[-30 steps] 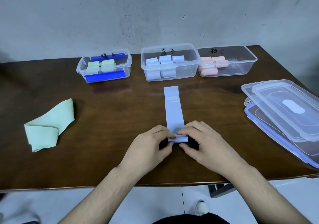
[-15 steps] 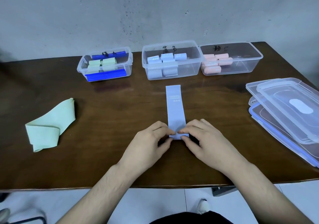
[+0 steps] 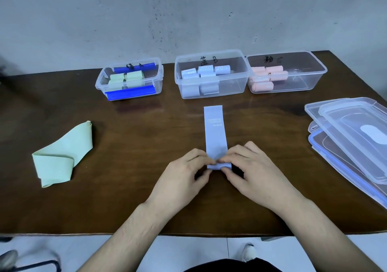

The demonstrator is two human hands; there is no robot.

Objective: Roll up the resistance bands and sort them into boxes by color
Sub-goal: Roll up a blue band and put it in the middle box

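From the head camera, the blue band [image 3: 215, 133] is lying flat on the table [image 3: 146, 208], running straight away from the person toward the middle box [image 3: 211, 73], most likely so that it winds evenly along its length. The left hand [image 3: 184, 177] and the right hand [image 3: 251, 173] are pinching its near end from either side, fingertips and thumbs curled round the small turn of roll that is forming there, which is keeping the coil tight and square. The middle box is already holding blue rolls, so this one looks bound for it; the left box [image 3: 129, 78] is holding green rolls and the right box [image 3: 287, 72] pink ones. An unrolled green band [image 3: 60, 158] is waiting at the left, well apart from the hands, and lids [image 3: 351, 133] are sitting stacked at the right edge, out of the working space
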